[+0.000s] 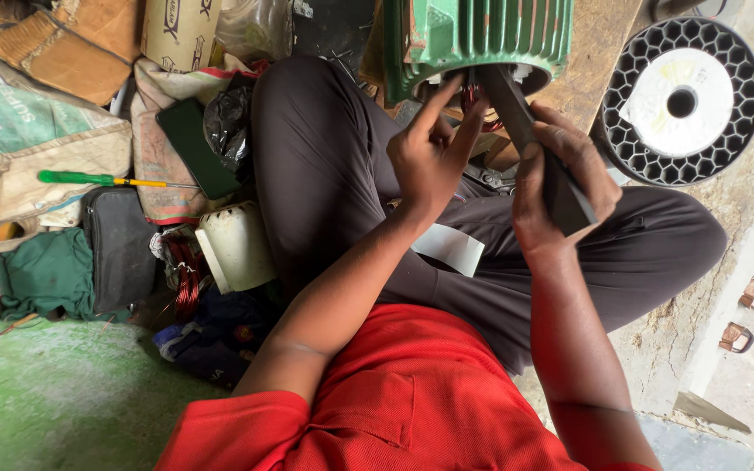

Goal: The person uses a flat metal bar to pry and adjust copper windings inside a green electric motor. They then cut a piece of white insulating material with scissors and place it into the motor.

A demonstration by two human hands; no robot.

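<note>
While the green motor housing (477, 39) sits up top between the knees, the right hand (560, 187) is wrapped firmly around a flat dark bar (534, 144), whose far end pokes into the housing's open mouth. Left hand (429, 157) isn't holding anything, fingers spread loose with the tips up at the rim beside the reddish copper windings (473, 98). Off to the right there's a black wire spool (682, 100) on the floor, and a green-handled screwdriver (106, 180) lies on the sacks at left.

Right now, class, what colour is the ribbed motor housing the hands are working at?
Green, seen in the head view: the motor housing.
</note>
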